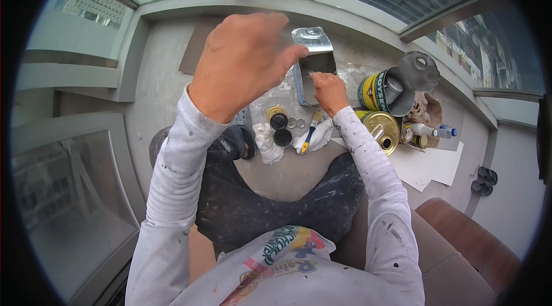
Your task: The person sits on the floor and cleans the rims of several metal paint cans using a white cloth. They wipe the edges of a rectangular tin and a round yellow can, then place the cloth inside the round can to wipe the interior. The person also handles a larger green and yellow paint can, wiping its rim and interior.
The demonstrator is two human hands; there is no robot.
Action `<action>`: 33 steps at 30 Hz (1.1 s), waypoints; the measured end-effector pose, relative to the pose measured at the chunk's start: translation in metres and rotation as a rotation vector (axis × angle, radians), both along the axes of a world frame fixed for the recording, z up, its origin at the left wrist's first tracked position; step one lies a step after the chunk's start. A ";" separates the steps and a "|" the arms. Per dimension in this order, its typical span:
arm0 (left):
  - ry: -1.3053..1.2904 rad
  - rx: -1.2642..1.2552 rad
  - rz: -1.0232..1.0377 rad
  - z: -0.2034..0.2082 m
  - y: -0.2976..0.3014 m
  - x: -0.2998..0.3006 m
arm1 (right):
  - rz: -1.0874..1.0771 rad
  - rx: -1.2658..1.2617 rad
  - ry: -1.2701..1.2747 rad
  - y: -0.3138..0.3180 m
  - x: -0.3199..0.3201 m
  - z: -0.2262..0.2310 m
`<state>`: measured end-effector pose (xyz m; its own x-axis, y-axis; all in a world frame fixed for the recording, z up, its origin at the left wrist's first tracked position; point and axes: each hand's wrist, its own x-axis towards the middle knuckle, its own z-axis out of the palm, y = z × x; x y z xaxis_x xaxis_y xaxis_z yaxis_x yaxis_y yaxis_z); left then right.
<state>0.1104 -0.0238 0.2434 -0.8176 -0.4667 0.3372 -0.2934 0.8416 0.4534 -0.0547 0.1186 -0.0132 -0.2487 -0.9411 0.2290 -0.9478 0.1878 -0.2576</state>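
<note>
My left hand (238, 61) is raised high, close to the camera, its thumb held apart from blurred fingers and nothing visible between them. My right hand (329, 93) is closed at the side of a cut-open rectangular metal can (318, 64), whose lid flap is folded back. A small pale bit shows at its fingertips, too small to name. Just below that hand, a paintbrush (311, 132) with a blue and yellow handle lies on a white rag (318, 136). Small open tins with dark contents (282, 137) stand left of the brush.
At right are a yellow-green paint can (372, 92) and a gold-topped can (384, 127). Plastic bottles (445, 131) lie beyond them, above white board (431, 168). Another white rag (268, 144) lies near my foot. Slippers (484, 181) are far right, window frames (339, 4) ahead.
</note>
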 end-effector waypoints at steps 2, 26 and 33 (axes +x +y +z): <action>0.017 -0.035 0.011 0.002 -0.003 0.009 | -0.005 -0.050 -0.004 0.007 -0.004 0.032; -0.254 0.132 0.067 -0.011 0.021 -0.011 | 0.100 0.023 -0.341 0.003 -0.049 0.036; -0.233 0.118 0.027 -0.019 0.027 -0.029 | 0.190 0.139 -0.389 -0.001 -0.040 0.009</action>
<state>0.0812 0.0037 0.2243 -0.8534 -0.5146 0.0830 -0.4236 0.7774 0.4650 -0.0947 0.1179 -0.0047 -0.1113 -0.9936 0.0210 -0.8067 0.0780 -0.5858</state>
